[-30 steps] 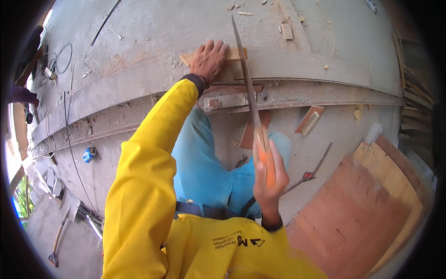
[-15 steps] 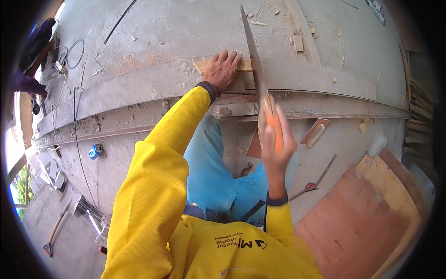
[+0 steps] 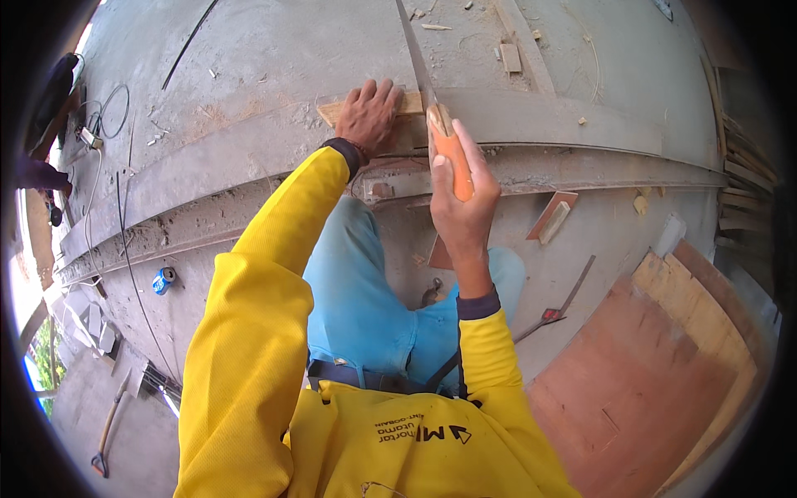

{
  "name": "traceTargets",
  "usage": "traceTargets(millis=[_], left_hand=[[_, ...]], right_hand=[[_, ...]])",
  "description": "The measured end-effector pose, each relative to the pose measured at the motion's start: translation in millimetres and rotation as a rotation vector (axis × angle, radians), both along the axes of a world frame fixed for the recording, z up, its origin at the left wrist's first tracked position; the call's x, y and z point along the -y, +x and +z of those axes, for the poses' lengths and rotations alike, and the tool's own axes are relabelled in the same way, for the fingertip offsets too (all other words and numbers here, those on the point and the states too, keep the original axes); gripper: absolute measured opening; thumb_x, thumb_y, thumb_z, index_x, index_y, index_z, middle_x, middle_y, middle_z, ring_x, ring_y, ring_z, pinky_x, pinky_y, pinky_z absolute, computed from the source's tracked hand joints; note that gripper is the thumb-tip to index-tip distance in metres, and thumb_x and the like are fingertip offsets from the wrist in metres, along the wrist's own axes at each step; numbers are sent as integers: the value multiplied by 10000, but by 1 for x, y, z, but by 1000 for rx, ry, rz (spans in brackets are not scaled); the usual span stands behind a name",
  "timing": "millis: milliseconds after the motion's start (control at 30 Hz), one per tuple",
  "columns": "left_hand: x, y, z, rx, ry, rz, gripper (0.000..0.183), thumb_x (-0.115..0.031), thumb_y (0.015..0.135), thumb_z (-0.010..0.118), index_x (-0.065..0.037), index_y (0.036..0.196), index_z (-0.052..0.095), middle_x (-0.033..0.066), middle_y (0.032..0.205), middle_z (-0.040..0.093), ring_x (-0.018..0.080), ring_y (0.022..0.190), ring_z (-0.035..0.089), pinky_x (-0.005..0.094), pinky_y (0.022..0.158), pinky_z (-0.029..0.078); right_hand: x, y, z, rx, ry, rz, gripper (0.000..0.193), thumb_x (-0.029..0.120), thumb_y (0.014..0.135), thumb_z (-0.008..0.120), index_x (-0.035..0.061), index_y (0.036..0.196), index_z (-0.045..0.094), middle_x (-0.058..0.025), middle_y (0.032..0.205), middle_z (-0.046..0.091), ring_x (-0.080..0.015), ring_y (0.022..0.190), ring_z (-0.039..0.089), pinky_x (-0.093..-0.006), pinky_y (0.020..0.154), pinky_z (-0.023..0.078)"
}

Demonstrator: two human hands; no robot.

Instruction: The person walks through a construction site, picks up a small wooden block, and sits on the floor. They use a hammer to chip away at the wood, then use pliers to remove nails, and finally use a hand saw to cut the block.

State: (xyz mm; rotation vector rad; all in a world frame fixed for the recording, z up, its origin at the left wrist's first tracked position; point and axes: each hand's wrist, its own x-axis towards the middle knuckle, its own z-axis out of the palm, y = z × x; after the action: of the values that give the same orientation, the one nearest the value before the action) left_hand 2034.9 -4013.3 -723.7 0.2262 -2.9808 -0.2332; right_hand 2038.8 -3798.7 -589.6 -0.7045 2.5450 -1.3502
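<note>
My right hand [image 3: 466, 197] is wrapped round the orange and wooden handle of a handsaw [image 3: 452, 156]. The saw's long blade points away from me, and its tip runs out at the top edge of the view. Beside the blade lies a short wood strip [image 3: 410, 104], its right end touching or very close to the blade. My left hand [image 3: 366, 114] lies over this strip, fingers curled across its far edge and holding it down. The strip rests on a long grey beam [image 3: 531, 116] that crosses in front of me.
A second handsaw [image 3: 573, 290] lies on the floor at right, near reddish plywood sheets [image 3: 631, 390]. A blue can [image 3: 163, 280] and a shovel [image 3: 108, 423] are at left. Wood offcuts [image 3: 510, 58] lie beyond the beam. Another person [image 3: 50, 116] shows at far left.
My right hand has pushed the saw forward, away from my body, with the handle now close to the beam. My left hand stays on the wood strip. The whole view has shifted slightly.
</note>
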Motion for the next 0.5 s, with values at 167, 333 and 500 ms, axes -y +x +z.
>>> traceTargets(millis=[167, 333, 500], left_hand=[[3, -1, 0, 49, 9, -2, 415, -187, 816, 639, -93, 1207, 537, 83, 1135, 523, 258, 1062, 512, 380, 875, 449], [-1, 0, 0, -40, -39, 15, 287, -197, 882, 595, -111, 1154, 568, 44, 1074, 528, 224, 1028, 513, 342, 829, 445], [-2, -1, 2, 141, -2, 14, 373, -166, 859, 574, -91, 1223, 540, 67, 1180, 533, 236, 1080, 512, 364, 882, 445]], right_hand=[[-47, 70, 81, 263, -144, -144, 507, 227, 1003, 554, -130, 1358, 498, -228, 1251, 648, -252, 1112, 649, -356, 956, 503], [-9, 20, 33, 68, -70, -12, 470, 96, 946, 584, -95, 1367, 499, -261, 1220, 652, -277, 1080, 679, -334, 872, 538], [-14, 25, 19, 111, 1, -31, 467, 69, 943, 570, -92, 1374, 496, -267, 1278, 621, -286, 1116, 663, -348, 913, 524]])
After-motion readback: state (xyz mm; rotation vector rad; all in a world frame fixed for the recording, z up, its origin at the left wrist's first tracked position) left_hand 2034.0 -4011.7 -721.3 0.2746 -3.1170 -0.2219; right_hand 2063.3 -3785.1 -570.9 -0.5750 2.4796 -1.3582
